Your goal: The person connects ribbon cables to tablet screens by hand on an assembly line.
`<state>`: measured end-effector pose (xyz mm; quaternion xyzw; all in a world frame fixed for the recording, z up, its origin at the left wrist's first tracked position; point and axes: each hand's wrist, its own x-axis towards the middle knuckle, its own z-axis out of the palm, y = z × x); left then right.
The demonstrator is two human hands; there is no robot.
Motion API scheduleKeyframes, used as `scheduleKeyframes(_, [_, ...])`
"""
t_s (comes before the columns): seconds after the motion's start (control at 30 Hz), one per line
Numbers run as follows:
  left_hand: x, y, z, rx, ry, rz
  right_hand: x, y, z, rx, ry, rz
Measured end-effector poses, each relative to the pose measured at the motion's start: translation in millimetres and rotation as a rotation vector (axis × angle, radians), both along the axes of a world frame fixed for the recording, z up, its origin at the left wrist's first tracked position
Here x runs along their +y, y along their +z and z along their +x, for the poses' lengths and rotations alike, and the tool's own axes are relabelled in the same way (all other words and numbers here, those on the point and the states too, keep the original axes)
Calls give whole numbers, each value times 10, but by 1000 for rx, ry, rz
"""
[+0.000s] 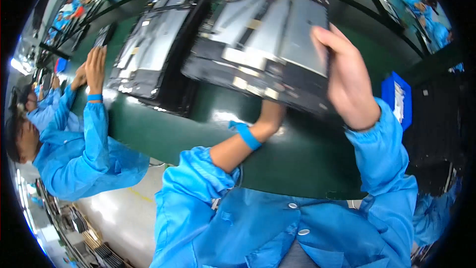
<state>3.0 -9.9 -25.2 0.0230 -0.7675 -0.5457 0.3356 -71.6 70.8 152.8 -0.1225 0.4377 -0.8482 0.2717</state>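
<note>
An opened tablet [258,34], its silver battery plates and black frame showing, is held up tilted above the green table. My right hand [349,77] grips it by the right edge, thumb on the upper face. Under its lower edge goes my left hand [272,114], with a blue wrist strap [245,135] round the wrist. The tablet hides the left fingers, so their grip does not show. Just left of it, another opened tablet [153,44] lies on top of a dark stack [183,87]. The held tablet is slightly blurred.
The green table [307,159] runs beneath my arms. A blue bin [396,100] with white contents stands at the right, beside a black surface [436,119]. On the left a co-worker in a blue smock [74,154] reaches over the table toward a dark device [104,34].
</note>
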Motion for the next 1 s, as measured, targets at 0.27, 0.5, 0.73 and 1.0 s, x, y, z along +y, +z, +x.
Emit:
scheduleKeyframes(0.27, [109, -295, -216, 89, -198, 328, -2042, 1, 203, -6, -31, 37])
scheduleKeyframes(0.5, [172, -299, -165, 18, -82, 233, -1996, -45, 302, 436, 0, 270])
scheduleKeyframes(0.73, [182, -332, -198, -71, -158, 201, -557, -320, 148, 1559, -336, 594])
scheduleKeyframes(1.0, [131, 279, -17, -329, -375, -327, 928, -1273, 103, 1730, -187, 1303])
